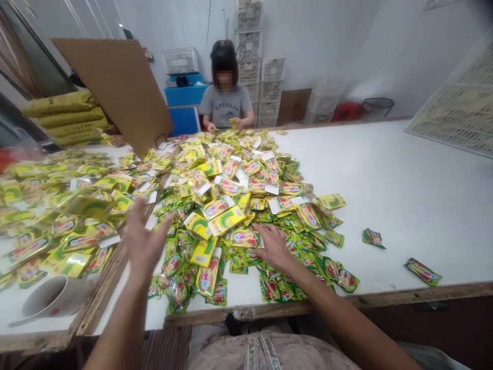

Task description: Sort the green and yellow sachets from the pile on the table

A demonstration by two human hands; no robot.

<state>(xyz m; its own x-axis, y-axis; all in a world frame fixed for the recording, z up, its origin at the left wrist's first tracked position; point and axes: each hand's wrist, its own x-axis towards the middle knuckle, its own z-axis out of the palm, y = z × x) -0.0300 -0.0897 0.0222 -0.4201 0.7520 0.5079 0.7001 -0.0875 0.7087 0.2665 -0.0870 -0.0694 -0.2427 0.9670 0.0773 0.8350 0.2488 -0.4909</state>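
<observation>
My left hand [143,237] is raised over the wooden divider at the left, blurred, with its fingers spread and nothing in them. Just beyond it, a yellow box [90,206] looks smeared by motion above the left pile. My right hand [274,245] is low on the middle pile, thumb and fingers around the right end of a small yellow-and-green printed box [245,238]. Around it lie yellow boxes [227,221], some with white flaps open. Beneath and in front are shiny green packets [179,264] with red watermelon pictures.
Boxes also cover the left table section [34,198], where a cup [54,300] stands near the front. A cardboard sheet [115,87] leans behind. Across the table a person [227,103] handles packets. Two loose packets [422,271] and a white crate [458,110] are at right.
</observation>
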